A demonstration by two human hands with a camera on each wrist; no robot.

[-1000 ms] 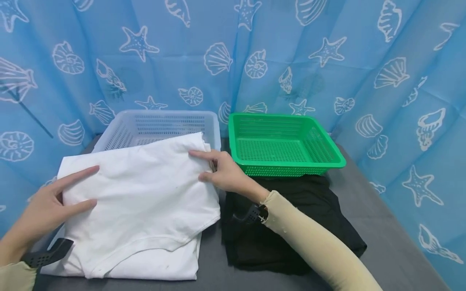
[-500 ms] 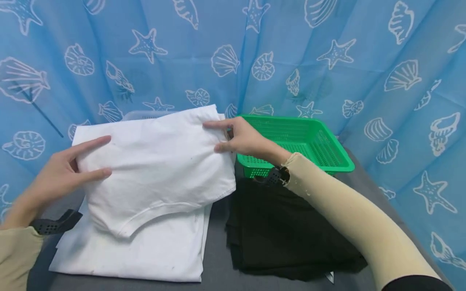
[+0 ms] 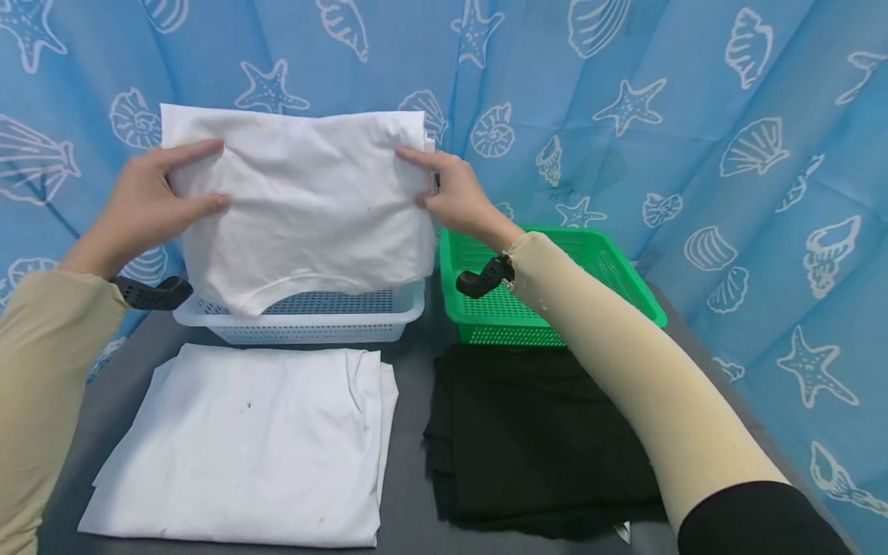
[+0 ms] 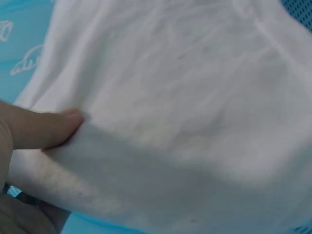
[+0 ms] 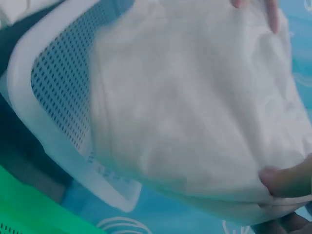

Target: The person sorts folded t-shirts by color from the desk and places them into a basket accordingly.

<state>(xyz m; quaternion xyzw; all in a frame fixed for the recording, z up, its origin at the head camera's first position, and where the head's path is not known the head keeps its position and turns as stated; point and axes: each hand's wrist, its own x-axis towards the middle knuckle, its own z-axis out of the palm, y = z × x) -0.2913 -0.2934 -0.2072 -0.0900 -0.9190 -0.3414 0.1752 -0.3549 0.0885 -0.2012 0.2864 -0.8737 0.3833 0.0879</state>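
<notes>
A folded white T-shirt point(image 3: 312, 200), its curved neckline hanging lowest, is held up by both hands. At its left edge my left hand point(image 3: 156, 200) grips it, index finger and thumb on the near face. My right hand point(image 3: 465, 193) pinches the opposite edge the same way. Below and partly behind the shirt stands a white plastic basket point(image 3: 312, 330), whose perforated inside shows beneath the neckline. In the left wrist view my thumb presses on the cloth point(image 4: 170, 87). From the right wrist, the shirt point(image 5: 180, 107) overlaps the basket's rim point(image 5: 24, 83).
Folded white cloth point(image 3: 243, 455) lies on the grey table at the front left. Folded black clothing point(image 3: 534, 439) lies to its right. Behind that stands a green basket point(image 3: 506, 335), partly covered by my right arm. A blue shell-print curtain point(image 3: 749, 254) hangs behind.
Both hands have lifted the white T-shirt up and away from the folded white cloth at the front. It now hangs over the white basket, and the cloth below is fully uncovered.
</notes>
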